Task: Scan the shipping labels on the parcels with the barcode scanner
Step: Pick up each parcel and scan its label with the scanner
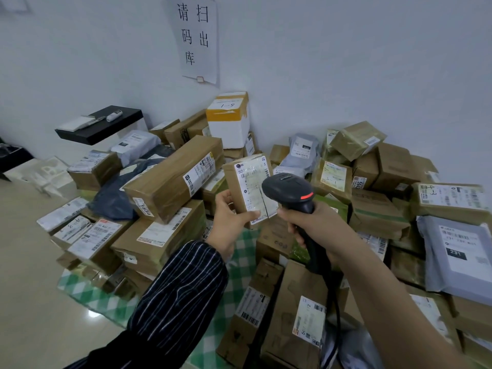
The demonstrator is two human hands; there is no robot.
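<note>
**Scanner meets label amid parcel pile**

Under a wall notice (195,35) reading "请扫码出库", a person's left hand (230,219) holds a small brown parcel (231,179) upright by its lower corner. Its shipping label (253,182), beginning "50", faces the black barcode scanner (288,187) just beside it. The right hand (316,222) has its grip wrapped round the scanner's handle. Nearby, a foam box (229,126) is marked "1-6", a carton (450,201) "4-3", and a grey mailer (458,257) "231".

— Where was there room?
— Over the bare floor (32,249) on the left, and above the cloth (243,262) strip between the two heaps.
— And what blocked?
— Mostly parcels (386,209) piled to the wall. A long box (173,179) lay tilted atop the left heap, a foam box (229,121) stood behind, and a shelf (101,126) jutted out far left.
</note>
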